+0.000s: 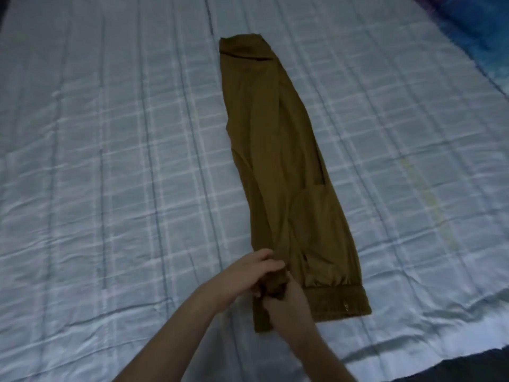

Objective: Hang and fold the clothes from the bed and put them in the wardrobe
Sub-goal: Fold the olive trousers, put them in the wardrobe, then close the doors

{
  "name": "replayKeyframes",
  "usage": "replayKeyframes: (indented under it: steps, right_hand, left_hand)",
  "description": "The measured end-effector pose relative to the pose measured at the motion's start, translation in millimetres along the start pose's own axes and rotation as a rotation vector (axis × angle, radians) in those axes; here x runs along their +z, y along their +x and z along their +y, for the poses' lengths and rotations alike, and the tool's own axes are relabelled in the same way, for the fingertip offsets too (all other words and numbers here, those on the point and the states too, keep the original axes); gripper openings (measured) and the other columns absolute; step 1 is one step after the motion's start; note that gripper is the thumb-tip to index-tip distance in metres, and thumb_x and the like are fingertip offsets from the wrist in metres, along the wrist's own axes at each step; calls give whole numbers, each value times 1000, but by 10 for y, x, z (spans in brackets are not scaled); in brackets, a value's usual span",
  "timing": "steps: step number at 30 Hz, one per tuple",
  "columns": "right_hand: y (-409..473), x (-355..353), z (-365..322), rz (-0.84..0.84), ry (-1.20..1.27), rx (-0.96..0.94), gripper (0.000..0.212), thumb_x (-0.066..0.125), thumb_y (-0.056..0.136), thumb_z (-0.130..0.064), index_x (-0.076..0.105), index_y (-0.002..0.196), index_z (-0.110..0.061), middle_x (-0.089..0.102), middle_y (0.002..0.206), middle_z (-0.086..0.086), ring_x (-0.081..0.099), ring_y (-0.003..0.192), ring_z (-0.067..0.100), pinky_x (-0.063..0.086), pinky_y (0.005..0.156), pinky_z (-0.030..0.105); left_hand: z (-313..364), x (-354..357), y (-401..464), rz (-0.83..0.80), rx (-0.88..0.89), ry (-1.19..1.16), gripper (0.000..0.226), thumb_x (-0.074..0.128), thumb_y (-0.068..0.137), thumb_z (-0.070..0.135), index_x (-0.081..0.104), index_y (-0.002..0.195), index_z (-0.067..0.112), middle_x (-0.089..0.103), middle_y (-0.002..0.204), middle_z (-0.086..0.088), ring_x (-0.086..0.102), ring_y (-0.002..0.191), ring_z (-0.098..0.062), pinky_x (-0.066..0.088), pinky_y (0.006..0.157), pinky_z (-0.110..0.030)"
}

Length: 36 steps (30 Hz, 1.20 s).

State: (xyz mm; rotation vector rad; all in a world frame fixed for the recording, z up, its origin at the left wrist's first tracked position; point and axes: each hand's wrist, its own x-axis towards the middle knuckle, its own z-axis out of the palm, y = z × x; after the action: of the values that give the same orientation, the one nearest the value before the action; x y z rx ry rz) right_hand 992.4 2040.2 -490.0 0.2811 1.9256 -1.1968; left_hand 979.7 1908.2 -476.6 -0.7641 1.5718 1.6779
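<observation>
An olive-brown jacket (278, 150) lies folded into a long narrow strip on the bed, its collar at the far end and its ribbed hem with a metal snap at the near end. My left hand (249, 274) and my right hand (286, 307) meet at the near left corner of the hem. Both hands grip a bunched fold of the jacket's fabric between them. The fingers of each hand are curled round the cloth.
The bed is covered with a pale blue checked sheet (110, 161). A blue and purple patterned cloth (476, 28) lies along the far right edge. The near right corner shows the bed's dark edge (473, 365).
</observation>
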Motion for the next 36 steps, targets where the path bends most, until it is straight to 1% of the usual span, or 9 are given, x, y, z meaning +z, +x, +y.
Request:
replayKeyframes:
  steps: [3,6,9,12,18,21,24,29,36]
  right_hand:
    - [-38,-642,34,-82,281,127,33,59,78,9,63,103,-11,71,96,15,66,94,32,55,86,45]
    - [-17,-1314,216,33,323,22,49,64,78,10,63,119,-18,71,104,14,68,95,32,55,87,48]
    - [151,-1642,606,231,-3,-8,54,68,84,-2,49,132,-18,62,113,9,66,94,26,57,82,43]
    - [241,-1681,976,313,-484,-304,68,68,81,-3,39,141,-15,49,126,4,52,111,23,46,93,36]
    - [335,-1722,1143,212,-936,-607,54,71,70,-10,51,118,-20,52,121,0,51,102,22,47,76,29]
    - [375,-1804,1122,151,-867,-626,42,71,77,-15,50,112,-26,52,113,-9,48,99,13,44,75,22]
    - [362,-1884,1030,175,-761,-666,31,63,85,-9,46,100,-30,47,90,-15,46,83,5,42,65,19]
    - [333,-1893,920,151,-893,-869,7,53,93,-16,53,94,-23,53,95,-7,47,80,12,50,58,31]
    - [393,-1958,872,129,-986,-874,37,69,82,-8,61,114,-25,59,111,0,60,84,14,55,52,25]
  left_hand:
    - [57,123,-11,26,141,-60,22,53,97,21,68,114,24,71,108,2,64,91,-14,44,76,-23]
    - [-212,272,93,218,351,21,16,60,91,9,68,98,21,69,94,-3,59,77,-11,41,62,-11]
    - [-652,529,262,225,487,436,32,71,77,35,55,104,29,54,102,9,50,87,-1,42,75,-13]
    - [-912,827,379,275,532,829,67,65,67,66,45,122,31,37,117,13,41,102,-4,39,87,-23]
    - [-979,1136,488,483,725,1127,48,67,71,50,49,111,30,47,116,3,47,98,-17,44,78,-30]
    - [-861,1058,489,386,790,1041,19,54,92,29,45,108,27,54,99,5,52,82,-13,48,67,-28]
    - [-716,833,459,343,725,873,16,49,99,20,36,101,28,49,84,6,48,65,-10,40,59,-25]
    - [-585,561,507,201,707,981,27,52,88,-2,52,95,24,49,106,4,52,74,-17,44,66,-30]
    - [-598,504,612,204,797,992,24,58,90,17,65,111,28,57,125,4,60,84,-6,53,72,-22]
